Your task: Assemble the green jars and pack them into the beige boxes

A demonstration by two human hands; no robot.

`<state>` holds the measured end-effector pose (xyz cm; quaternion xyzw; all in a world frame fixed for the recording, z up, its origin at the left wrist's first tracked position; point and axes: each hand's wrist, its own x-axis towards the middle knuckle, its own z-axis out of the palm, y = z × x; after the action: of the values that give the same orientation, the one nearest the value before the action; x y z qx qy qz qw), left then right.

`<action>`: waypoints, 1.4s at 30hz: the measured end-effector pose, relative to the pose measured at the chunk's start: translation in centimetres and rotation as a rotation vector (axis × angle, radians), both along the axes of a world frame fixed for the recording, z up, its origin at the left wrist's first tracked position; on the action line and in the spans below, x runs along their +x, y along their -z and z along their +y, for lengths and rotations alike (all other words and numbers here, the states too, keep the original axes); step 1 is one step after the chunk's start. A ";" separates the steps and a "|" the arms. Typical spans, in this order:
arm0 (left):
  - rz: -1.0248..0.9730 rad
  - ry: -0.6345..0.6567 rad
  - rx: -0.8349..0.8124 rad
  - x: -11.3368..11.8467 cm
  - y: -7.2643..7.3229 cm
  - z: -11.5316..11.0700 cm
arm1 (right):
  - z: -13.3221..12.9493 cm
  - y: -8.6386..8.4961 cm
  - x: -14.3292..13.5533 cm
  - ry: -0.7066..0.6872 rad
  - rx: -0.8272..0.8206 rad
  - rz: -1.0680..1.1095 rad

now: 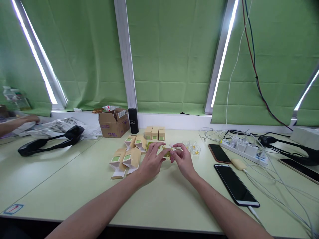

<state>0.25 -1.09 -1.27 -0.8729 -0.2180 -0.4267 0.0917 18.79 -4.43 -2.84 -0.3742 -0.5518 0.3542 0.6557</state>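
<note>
Both hands meet over the middle of the table, fingers closed around a small yellow-green piece [167,153]. My left hand [152,160] grips it from the left, and my right hand [183,161] pinches it from the right. The fingers cover much of the piece, so its kind is unclear. Left of my left hand lie several open kraft-paper boxes [132,157] with green labels and raised flaps. Behind the hands, a row of three closed kraft boxes [155,133] stands upright. Just right of my right hand sit several small clear containers [196,150] with yellow bits inside.
A cardboard carton [112,127] and a black bottle [133,121] stand at the back. On the right are phones [236,184], a white power strip [245,152] and loose cables. A black strap-like device [52,141] lies left, near another person's arm [17,124].
</note>
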 end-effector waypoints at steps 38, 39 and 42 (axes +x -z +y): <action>-0.767 -0.013 -0.825 0.4 0.1 2.5 | -0.9 0.5 0.4 0.168 0.221 -1.040; -0.765 -0.012 -0.832 0.4 0.0 2.4 | -0.7 0.7 0.7 0.148 0.163 -0.973; -0.771 0.003 -0.851 0.5 -0.3 2.1 | 0.0 1.6 1.1 0.090 -0.010 -0.785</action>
<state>0.75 0.97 -1.00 -0.6145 -0.3871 -0.5891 -0.3543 19.93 -4.40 -4.45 -0.5082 -0.7419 0.1579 0.4079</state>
